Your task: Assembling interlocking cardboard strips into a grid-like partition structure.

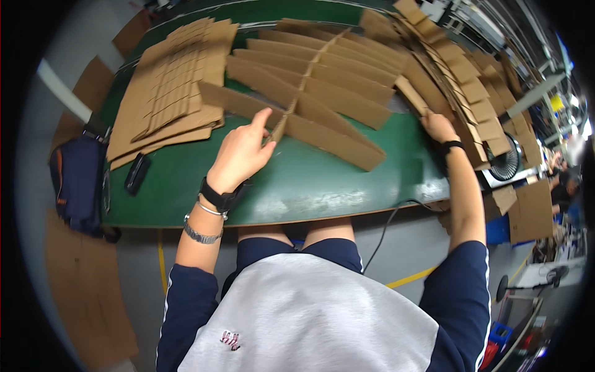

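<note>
A partly assembled cardboard divider [338, 96] stands on the green table, several cross strips slotted over one long strip. My left hand [242, 152] is at its near end, index finger stretched out and thumb apart, close to or touching the nearest cross strip; whether it presses on the cardboard I cannot tell. To the right, my right hand [439, 127] has its fingers closed on the near end of a cardboard strip [410, 93]. That strip lies beside a stack of slotted cardboard strips [462, 80]. The right fingertips are partly hidden.
Flat slotted cardboard sheets [180, 80] are piled on the left of the green table [304, 192]. Near them lies a black case [137, 174]. A dark blue bag [79, 180] hangs by the left edge. A small black fan [505, 158] stands at the right, and a cable [381, 239] drops off the front edge.
</note>
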A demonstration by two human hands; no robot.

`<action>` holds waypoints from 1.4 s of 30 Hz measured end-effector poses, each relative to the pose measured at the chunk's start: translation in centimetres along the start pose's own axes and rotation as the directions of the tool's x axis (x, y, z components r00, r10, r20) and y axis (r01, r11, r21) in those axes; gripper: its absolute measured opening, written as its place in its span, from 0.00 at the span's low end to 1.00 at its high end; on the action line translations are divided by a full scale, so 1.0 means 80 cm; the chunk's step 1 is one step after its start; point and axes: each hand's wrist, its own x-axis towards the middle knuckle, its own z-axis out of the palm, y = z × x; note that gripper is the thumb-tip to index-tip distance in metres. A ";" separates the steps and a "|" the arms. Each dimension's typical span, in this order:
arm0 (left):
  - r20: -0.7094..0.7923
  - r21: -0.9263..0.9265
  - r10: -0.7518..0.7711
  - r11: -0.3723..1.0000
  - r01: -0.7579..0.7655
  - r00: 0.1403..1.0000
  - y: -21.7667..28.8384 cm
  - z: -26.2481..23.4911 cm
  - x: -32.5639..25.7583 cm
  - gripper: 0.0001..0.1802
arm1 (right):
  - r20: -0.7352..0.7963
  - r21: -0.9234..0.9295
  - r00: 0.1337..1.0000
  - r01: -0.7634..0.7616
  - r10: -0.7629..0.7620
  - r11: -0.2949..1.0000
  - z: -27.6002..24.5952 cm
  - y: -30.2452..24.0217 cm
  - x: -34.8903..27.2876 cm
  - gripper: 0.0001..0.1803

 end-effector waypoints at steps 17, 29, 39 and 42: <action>-0.007 0.049 0.090 0.995 -0.090 0.996 0.004 0.025 -0.002 0.10 | -0.676 0.383 0.735 0.421 -0.061 0.822 -0.233 -0.048 -0.032 0.22; -0.038 0.016 0.040 0.999 -0.039 0.999 -0.004 0.015 -0.013 0.08 | -0.321 0.444 0.713 0.694 -0.623 0.566 -0.156 -0.371 -0.102 0.28; 0.012 0.019 0.144 0.989 -0.144 0.990 0.011 0.022 -0.018 0.06 | -0.345 0.355 0.670 0.741 -0.657 0.570 -0.151 -0.366 -0.115 0.34; 0.012 0.029 0.145 0.989 -0.145 0.989 0.010 0.021 -0.018 0.07 | -0.272 0.310 0.646 0.760 -0.713 0.571 -0.142 -0.360 -0.115 0.37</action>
